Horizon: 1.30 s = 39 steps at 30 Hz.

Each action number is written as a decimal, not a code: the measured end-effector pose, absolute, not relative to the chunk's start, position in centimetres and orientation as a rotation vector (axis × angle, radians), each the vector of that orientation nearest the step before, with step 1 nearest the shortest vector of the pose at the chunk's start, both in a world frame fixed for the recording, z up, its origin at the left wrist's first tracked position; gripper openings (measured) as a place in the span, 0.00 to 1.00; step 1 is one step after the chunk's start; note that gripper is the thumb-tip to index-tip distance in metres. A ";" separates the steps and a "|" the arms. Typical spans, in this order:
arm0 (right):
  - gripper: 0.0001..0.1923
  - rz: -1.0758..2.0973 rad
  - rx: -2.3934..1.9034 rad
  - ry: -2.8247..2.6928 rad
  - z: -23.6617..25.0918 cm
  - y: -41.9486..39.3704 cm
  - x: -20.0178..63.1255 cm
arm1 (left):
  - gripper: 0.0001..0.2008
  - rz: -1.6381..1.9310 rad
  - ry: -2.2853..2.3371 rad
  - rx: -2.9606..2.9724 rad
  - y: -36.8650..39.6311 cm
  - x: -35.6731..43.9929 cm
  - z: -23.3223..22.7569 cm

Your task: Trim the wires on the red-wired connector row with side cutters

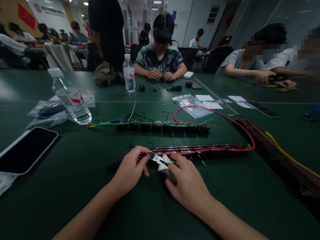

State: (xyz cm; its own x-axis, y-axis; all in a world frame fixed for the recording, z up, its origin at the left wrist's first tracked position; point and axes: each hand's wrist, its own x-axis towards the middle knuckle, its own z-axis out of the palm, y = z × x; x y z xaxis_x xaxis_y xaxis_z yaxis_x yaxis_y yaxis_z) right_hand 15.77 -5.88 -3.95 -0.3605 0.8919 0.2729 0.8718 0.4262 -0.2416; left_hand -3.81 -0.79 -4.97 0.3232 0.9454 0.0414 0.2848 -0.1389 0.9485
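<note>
My right hand [188, 178] is wrapped around the white-and-grey handles of a pair of cutting pliers [158, 159]. The jaws point up and left, reaching the near edge of a long dark wire bundle [212, 149] that has a red wire along it. My left hand [132, 170] pinches thumb and finger together right beside the jaw tips. Whatever lies between those fingers is too small to make out. Thin tie ends [201, 159] stick out from the bundle to the right of my right hand.
Behind lies a second bundle [163, 128] with a green wire. A thick cable bundle [296, 164] runs down the right side. A phone [25, 151] and a tilted water bottle [71, 97] are at left, a plastic bag [193, 108] beyond. Another person [159, 57] sits opposite.
</note>
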 end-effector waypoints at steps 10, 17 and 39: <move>0.08 0.044 -1.507 -2.345 -4.0 -5.7 15.8 | 0.08 0.862 1.154 1.645 -0.7 -3.9 -5.1; 0.08 0.014 -1.493 -2.340 -4.1 -5.6 15.8 | 0.08 0.866 1.152 1.655 -0.8 -3.9 -5.0; 0.08 0.008 -1.507 -2.341 -4.2 -5.7 15.8 | 0.08 0.886 1.142 1.658 -0.8 -4.0 -5.1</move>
